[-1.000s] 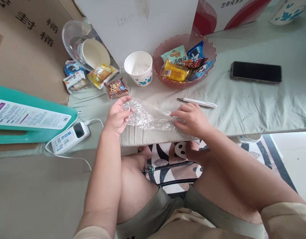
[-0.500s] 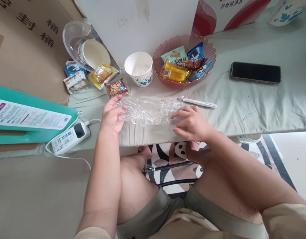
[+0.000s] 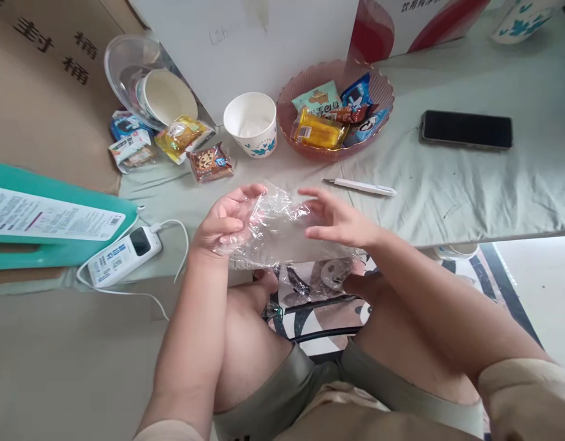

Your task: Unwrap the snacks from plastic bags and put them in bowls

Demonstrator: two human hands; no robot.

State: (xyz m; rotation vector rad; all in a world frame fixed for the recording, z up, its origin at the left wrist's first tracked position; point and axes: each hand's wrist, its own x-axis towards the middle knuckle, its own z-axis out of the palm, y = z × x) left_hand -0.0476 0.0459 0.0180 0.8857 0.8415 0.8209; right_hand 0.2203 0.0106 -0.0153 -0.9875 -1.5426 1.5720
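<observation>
The left hand [image 3: 225,222] pinches the clear plastic bag [image 3: 282,229] in a nearly closed grip; the right hand [image 3: 337,217], fingers loosely spread, has its grip partly open at the bag's other side.

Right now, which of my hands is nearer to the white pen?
Right. Your right hand is just on your side of the white pen, fingers spread. Your left hand is well to the pen's left, holding the clear plastic.

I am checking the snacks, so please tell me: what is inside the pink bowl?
Inside the pink bowl are a mint-green packet, a yellow packet, a brown packet and two blue packets. Anything beneath them is covered.
</observation>
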